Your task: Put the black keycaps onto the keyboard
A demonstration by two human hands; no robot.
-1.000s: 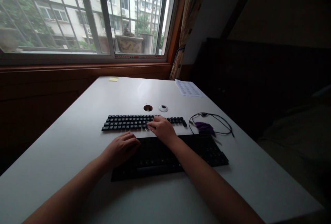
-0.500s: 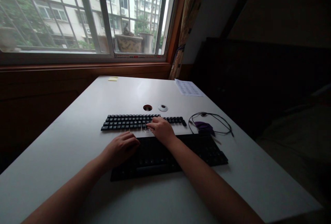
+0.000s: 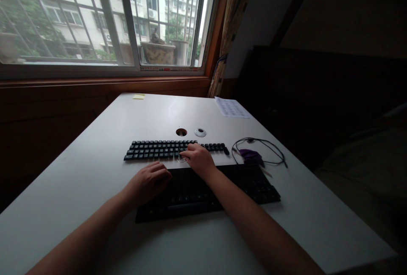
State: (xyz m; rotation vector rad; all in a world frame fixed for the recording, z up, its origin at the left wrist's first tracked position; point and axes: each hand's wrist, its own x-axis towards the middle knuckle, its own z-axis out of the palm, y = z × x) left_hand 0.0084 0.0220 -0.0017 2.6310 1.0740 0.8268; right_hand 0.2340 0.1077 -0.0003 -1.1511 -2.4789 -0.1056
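Note:
A dark keyboard (image 3: 193, 205) lies across the table in front of me, with keys along its near row and right end and a flat dark area between. My left hand (image 3: 149, 179) rests on its upper left part, fingers bent and pressed together, their tips in shadow. Beyond the keyboard, loose black keycaps (image 3: 152, 153) stand in several long rows. Reaching over the keyboard, my right hand (image 3: 199, 158) is closed at these rows. What its fingertips pinch is too small to make out. A thin, pale wire-like loop (image 3: 182, 160) shows beside its thumb.
Right of the keycaps are a coiled black cable (image 3: 270, 141) and a purple cloth (image 3: 251, 156). A round hole (image 3: 181, 132) and its pale cover (image 3: 200, 132) are farther back. A printed sheet (image 3: 232, 108) and yellow notes (image 3: 139, 96) lie at the far edge, below a barred window.

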